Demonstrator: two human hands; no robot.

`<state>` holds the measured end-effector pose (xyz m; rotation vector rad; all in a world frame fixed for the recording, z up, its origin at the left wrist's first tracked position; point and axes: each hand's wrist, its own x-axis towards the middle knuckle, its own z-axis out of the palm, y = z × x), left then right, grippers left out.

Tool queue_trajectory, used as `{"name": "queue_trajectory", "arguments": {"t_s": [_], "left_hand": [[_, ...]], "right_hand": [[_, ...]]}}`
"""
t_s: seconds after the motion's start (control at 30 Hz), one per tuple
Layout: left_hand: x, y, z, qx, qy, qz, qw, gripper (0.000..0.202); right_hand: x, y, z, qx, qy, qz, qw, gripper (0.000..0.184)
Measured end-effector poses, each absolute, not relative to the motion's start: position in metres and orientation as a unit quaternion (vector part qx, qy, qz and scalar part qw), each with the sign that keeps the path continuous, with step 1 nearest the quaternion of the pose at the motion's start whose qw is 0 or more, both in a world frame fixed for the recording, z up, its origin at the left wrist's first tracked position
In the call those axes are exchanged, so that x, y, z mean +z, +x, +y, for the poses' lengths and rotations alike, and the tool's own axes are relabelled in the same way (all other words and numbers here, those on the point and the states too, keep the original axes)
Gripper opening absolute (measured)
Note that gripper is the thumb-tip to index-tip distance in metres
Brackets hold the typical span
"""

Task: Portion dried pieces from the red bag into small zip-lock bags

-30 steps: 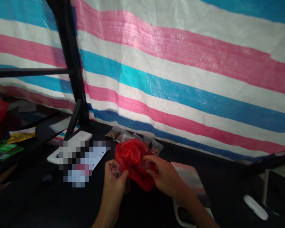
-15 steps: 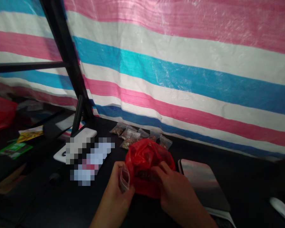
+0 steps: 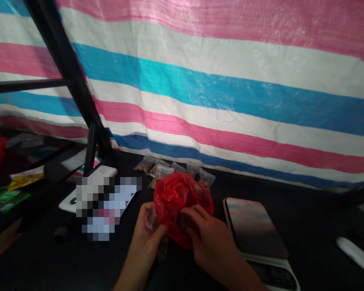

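A crumpled red plastic bag [image 3: 178, 200] stands on the black table [image 3: 309, 218] between my hands. My left hand [image 3: 147, 238] is closed on a small clear zip bag [image 3: 153, 220] at the red bag's left side. My right hand [image 3: 204, 238] has its fingers curled into the red bag's opening, pinching its plastic. Several small clear zip bags [image 3: 170, 170] with brownish contents lie in a row behind the red bag, against the striped tarpaulin.
A flat scale [image 3: 255, 228] with a shiny top sits right of my hands. A white oblong object [image 3: 356, 254] lies far right. A white device [image 3: 91, 182] and a blurred patch lie left. A black metal frame [image 3: 69, 76] and cluttered shelves stand at left.
The view has shifted slightly. My right fingers have moved further into the red bag's opening, and my left hand has kept hold of the clear zip bag beside it.
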<state>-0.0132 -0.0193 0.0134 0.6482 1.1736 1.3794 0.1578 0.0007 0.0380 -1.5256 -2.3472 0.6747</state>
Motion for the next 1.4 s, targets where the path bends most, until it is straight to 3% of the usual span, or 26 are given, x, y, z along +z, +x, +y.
{"name": "queue_trajectory", "arguments": {"t_s": [0.2,0.37,0.57,0.8,1.13,1.4], "left_hand": [[0.017,-0.013,-0.025,0.593,0.269,0.503,0.568,0.031],[0.019,-0.021,-0.028,0.583,0.345,0.550,0.489,0.031],[0.025,-0.022,-0.035,0.561,0.321,0.544,0.535,0.032],[0.022,-0.024,-0.042,0.578,0.253,0.543,0.554,0.037],[0.032,-0.030,-0.042,0.586,0.256,0.561,0.526,0.038],[0.023,-0.024,-0.042,0.613,0.378,0.575,0.389,0.019]], "right_hand": [[0.036,0.157,-0.001,0.211,-0.505,-0.828,0.122,0.046],[0.040,0.160,0.000,0.232,-0.512,-0.814,0.144,0.046],[0.041,0.156,-0.005,0.256,-0.480,-0.824,0.159,0.045],[0.033,0.152,-0.006,0.236,-0.523,-0.810,0.118,0.044],[0.034,0.155,-0.006,0.249,-0.494,-0.822,0.138,0.041],[0.042,0.149,-0.012,0.283,-0.456,-0.817,0.212,0.043]]}}
